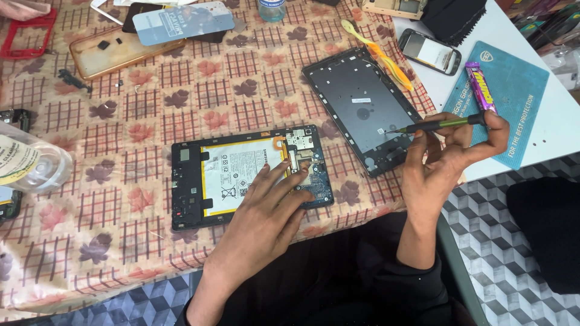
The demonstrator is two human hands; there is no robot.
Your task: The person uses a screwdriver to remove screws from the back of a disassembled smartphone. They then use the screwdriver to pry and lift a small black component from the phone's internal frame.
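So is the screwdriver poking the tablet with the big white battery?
No, the screwdriver in the right hand points at the separate dark back cover, while the left hand rests on the opened tablet.

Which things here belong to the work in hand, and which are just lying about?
In hand:
opened tablet under the left hand
screwdriver in the right hand
dark back cover

Lying about:
purple wrapped bar
orange brush
small phone
clear phone case
plastic bottle

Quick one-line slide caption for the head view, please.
Left hand steadies an opened tablet on a patterned tablecloth while right hand points a screwdriver at the detached back cover.
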